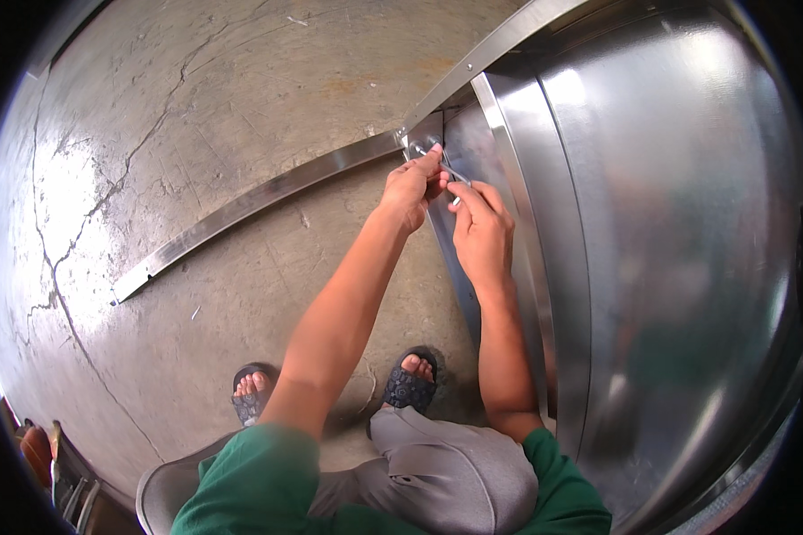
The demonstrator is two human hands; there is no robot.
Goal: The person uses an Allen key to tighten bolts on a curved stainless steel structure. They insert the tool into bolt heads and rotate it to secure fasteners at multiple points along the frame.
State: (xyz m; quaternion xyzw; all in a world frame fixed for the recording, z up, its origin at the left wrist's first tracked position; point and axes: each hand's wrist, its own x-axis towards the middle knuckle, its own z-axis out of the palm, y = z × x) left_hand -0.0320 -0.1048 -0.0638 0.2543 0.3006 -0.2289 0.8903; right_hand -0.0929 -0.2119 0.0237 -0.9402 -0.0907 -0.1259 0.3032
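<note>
A slim, silvery rod-like tool [458,173] reaches toward the corner joint of a metal frame; its exact kind is too small to tell. Pinched fingers of my right hand [484,223] hold its near end, and a small pale tip shows below them. My left hand [409,189] is closed about its far end, close to the joint, partly hiding the spot. From that corner a long metal leg [268,207] runs out to the left over the floor. The steel frame rail [509,134] passes just right of my right hand.
A large shiny steel panel [678,223] fills the right side, edged at the top by a metal rim [500,49]. Cracked concrete floor [196,116] lies beyond the leg. My sandalled feet [412,379] are below the corner. Brownish objects [40,455] stand at the lower left.
</note>
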